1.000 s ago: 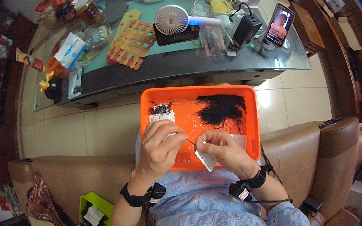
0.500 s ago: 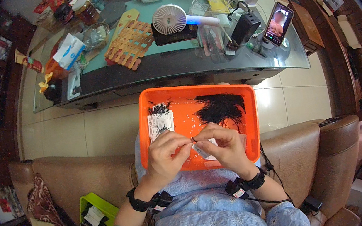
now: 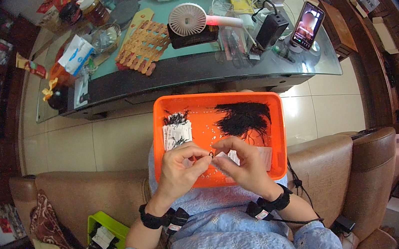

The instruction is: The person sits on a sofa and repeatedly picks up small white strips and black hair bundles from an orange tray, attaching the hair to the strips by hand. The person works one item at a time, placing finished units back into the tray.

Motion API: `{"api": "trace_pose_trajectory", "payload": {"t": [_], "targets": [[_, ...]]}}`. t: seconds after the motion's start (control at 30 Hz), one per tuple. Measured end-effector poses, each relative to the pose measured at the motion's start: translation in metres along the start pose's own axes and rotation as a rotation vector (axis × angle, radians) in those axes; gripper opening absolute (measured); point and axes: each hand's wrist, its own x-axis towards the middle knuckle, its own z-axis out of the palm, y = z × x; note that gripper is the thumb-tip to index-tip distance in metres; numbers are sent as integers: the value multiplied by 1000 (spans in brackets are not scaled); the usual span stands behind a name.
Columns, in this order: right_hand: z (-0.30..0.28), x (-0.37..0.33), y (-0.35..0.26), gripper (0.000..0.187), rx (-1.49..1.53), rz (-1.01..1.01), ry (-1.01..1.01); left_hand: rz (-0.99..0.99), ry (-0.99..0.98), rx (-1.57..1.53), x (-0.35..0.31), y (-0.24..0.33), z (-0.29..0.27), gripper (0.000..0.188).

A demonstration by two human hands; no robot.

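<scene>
An orange tray (image 3: 281,129) rests on my lap, with both my hands over its near part. My left hand (image 3: 181,169) pinches a thin black cord (image 3: 211,154), which shows as a tiny loop at the fingertips. Close beside it is my right hand (image 3: 248,166), thumb and forefinger bent around a white printed paper tag (image 3: 234,156) that its fingers partly cover. Loose black cords (image 3: 244,117) lie in a bunch at the tray's far right. At its left, white tags with black cords (image 3: 177,133) form a stack.
Beyond the tray stands a glass-topped table (image 3: 153,82) with a small fan (image 3: 188,20), a phone (image 3: 307,27) on a stand and a wooden slatted mat (image 3: 143,49). A green bin (image 3: 117,226) with tags sits on the sofa (image 3: 92,189) at left. Cables run from both wristbands.
My right fingertips have parted slightly from the left ones, and a small cord loop shows between them. The tag has shifted up behind the right thumb. The fan's light turned from blue to red.
</scene>
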Motion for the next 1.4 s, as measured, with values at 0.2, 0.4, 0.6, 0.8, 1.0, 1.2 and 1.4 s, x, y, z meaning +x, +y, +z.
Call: {"api": "trace_pose_trajectory", "payload": {"t": [0.2,0.4,0.6,0.8,1.0,1.2,1.4], "targets": [[-7,2,7,12,128,111,-126,118,-62,70,4,1,-4,4],[-9,4,9,5,-185,-193,-98,-2,-95,118,3,2,-6,8],[-7,0,10,9,309,254,-78,-192,-52,-124,1,1,-4,10],[-9,2,13,8,578,369,-177,-121,-33,-301,0,-19,3,8],[-6,0,11,7,545,391,-178,-49,-28,-249,0,-27,4,8],[-7,0,6,7,434,299,-169,22,-45,-188,3,-19,2,4],[-6,-5,3,5,139,118,-99,-73,-131,-325,3,-17,3,7]]}}
